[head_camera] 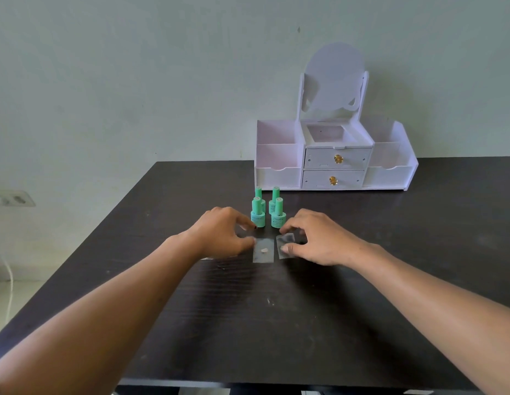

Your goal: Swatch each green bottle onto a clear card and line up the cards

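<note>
Several green bottles (pixel 258 213) stand upright in a tight cluster on the dark table (pixel 191 323), caps on. Just in front of them a clear card (pixel 263 250) lies flat with a small pale blob at its middle. My left hand (pixel 222 233) touches this card's left edge with thumb and fingertips. A second clear card (pixel 285 243) sits to the right, slightly tilted, pinched between the thumb and fingers of my right hand (pixel 319 238). Part of another clear card shows under my left wrist.
A white desk organizer (pixel 336 163) with two drawers, open side bins and an oval mirror panel stands at the back right against the wall. A wall socket (pixel 13 198) and a white cable are off the table's left side.
</note>
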Demonstrator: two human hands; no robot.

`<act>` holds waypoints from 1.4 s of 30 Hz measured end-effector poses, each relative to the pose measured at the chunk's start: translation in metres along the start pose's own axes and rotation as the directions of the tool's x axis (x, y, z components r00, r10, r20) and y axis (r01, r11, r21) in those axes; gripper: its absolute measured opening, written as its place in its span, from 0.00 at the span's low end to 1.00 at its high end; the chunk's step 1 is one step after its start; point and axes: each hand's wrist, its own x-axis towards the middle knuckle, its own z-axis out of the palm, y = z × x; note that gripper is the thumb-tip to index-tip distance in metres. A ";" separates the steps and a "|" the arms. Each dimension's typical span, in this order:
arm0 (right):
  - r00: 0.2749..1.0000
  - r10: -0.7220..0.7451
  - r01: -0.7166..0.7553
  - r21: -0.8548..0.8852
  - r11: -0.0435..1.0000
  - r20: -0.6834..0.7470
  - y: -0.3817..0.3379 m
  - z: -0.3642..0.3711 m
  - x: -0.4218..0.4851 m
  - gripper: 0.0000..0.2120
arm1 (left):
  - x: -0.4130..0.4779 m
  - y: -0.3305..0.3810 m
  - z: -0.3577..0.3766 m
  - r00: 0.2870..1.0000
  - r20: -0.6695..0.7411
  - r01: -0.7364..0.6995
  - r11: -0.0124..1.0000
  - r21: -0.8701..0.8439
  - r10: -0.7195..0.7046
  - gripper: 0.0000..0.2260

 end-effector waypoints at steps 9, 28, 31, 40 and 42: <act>0.998 -0.049 0.049 0.015 0.999 -0.032 -0.024 -0.002 0.008 0.17 | -0.025 -0.028 -0.022 0.988 -0.093 0.112 0.988 -0.107 -0.122 0.15; 0.997 0.013 0.001 -0.189 0.982 0.071 -0.040 0.005 0.013 0.17 | -0.030 -0.029 -0.007 0.995 -0.028 0.095 0.990 -0.106 -0.099 0.15; 0.993 0.023 0.003 -0.221 0.975 0.112 -0.043 0.007 0.014 0.18 | -0.031 -0.025 -0.007 0.996 -0.020 0.090 0.991 -0.103 -0.092 0.15; 0.991 0.026 0.006 -0.236 0.972 0.132 -0.046 0.012 0.019 0.21 | -0.029 -0.024 -0.005 0.995 -0.036 0.092 0.988 -0.123 -0.098 0.16; 0.993 0.028 -0.002 -0.229 0.973 0.113 -0.046 0.011 0.020 0.22 | -0.028 -0.022 -0.007 0.993 -0.054 0.100 0.985 -0.139 -0.108 0.16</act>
